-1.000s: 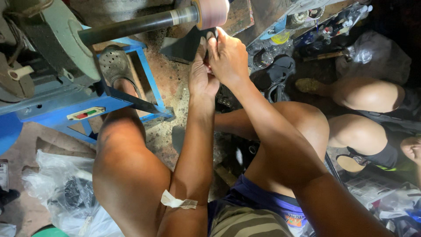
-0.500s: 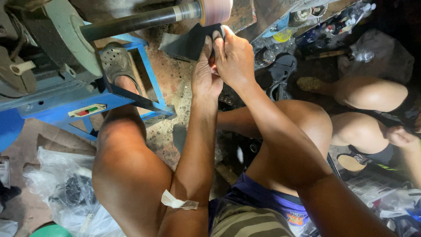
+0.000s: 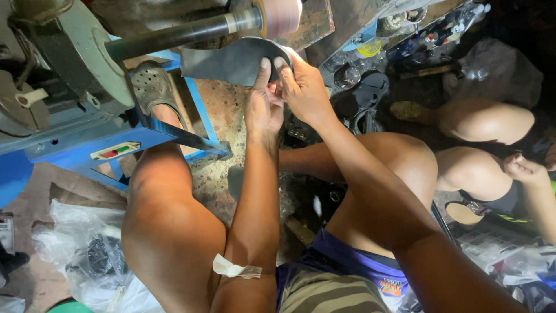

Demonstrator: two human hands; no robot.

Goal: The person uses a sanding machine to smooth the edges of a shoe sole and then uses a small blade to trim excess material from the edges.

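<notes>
Left hand (image 3: 263, 101) and right hand (image 3: 304, 87) are both clamped on a dark flat piece (image 3: 229, 61), fingers pinching its right edge. The piece is held up against the pink sanding drum (image 3: 282, 16) on the machine's dark shaft (image 3: 174, 36). Clear plastic bags (image 3: 87, 255) lie on the floor at lower left, holding dark items. Another person's knees (image 3: 486, 122) sit at right.

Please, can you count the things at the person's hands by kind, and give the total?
Hands on the sheet: 2, left hand and right hand
Dark rubber sheet: 1
Pink grinding drum: 1
Dark shaft: 1
Total: 5
</notes>
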